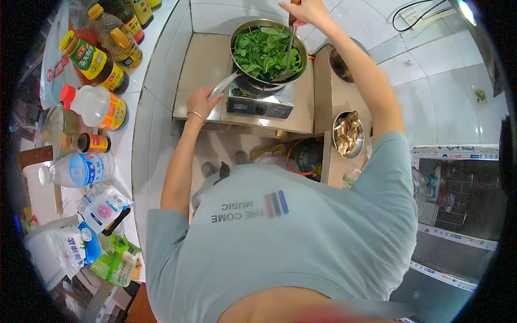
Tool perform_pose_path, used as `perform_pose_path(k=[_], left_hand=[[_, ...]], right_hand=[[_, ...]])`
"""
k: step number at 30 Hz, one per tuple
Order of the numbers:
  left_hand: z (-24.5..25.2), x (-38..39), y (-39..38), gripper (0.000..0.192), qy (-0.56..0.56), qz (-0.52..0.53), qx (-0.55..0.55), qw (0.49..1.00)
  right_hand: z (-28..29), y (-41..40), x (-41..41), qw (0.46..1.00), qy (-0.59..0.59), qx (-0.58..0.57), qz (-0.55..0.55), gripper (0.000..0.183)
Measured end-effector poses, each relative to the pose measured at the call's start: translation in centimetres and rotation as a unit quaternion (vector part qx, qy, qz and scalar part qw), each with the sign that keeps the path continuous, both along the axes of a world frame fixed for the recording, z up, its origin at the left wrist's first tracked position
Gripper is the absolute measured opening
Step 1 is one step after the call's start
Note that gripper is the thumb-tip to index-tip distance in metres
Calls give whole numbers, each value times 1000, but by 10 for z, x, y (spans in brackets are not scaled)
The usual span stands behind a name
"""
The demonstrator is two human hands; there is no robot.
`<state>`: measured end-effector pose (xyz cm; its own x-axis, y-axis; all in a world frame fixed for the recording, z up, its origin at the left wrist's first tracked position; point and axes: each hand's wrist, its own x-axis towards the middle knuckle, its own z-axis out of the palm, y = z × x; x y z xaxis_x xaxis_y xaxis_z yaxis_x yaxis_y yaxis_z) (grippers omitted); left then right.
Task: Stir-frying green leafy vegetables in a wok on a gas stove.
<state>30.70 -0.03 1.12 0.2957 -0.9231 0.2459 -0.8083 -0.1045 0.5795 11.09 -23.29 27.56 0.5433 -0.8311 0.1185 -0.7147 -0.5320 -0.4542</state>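
A wok (236,31) full of leafy greens (264,52) sits on a single-burner gas stove (260,107). My left hand (202,105) is closed around the wok's metal handle (223,85), at the near left. Over the far right rim, my right hand (309,12) grips the wooden handle of a metal spatula (290,50). The spatula's shaft slants down into the wok, and its blade rests among the greens by the near right wall. Part of the blade is hidden under leaves.
On the left counter (133,109) stand several sauce bottles (95,60), a plastic water bottle (85,169) and seasoning bags (68,246). To the right, a metal bowl (359,147) holds cooked-looking food pieces. A dark round pan (343,64) lies beyond it. A black-lined bin (309,157) stands below.
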Motion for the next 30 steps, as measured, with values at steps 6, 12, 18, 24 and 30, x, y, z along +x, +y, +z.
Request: perform_pose_path(k=[6, 12, 18, 24, 30], left_hand=[[2, 0, 7, 42, 4, -6, 9, 1000], [-3, 3, 2, 44, -13, 1, 24, 1000], [-10, 7, -1, 44, 13, -20, 5, 1000], [2, 3, 4, 45, 41, -8, 30, 999], [8, 4, 1, 47, 84, -24, 37, 995]], right_hand=[[-64, 13, -62, 982, 59, -171, -46, 33], [-206, 4, -176, 890, -418, 35, -177, 23], [-264, -32, -176, 623, -666, 339, -231, 30], [-231, -21, -176, 742, -599, 285, -92, 27], [-156, 10, -184, 949, -297, 85, 60, 24]])
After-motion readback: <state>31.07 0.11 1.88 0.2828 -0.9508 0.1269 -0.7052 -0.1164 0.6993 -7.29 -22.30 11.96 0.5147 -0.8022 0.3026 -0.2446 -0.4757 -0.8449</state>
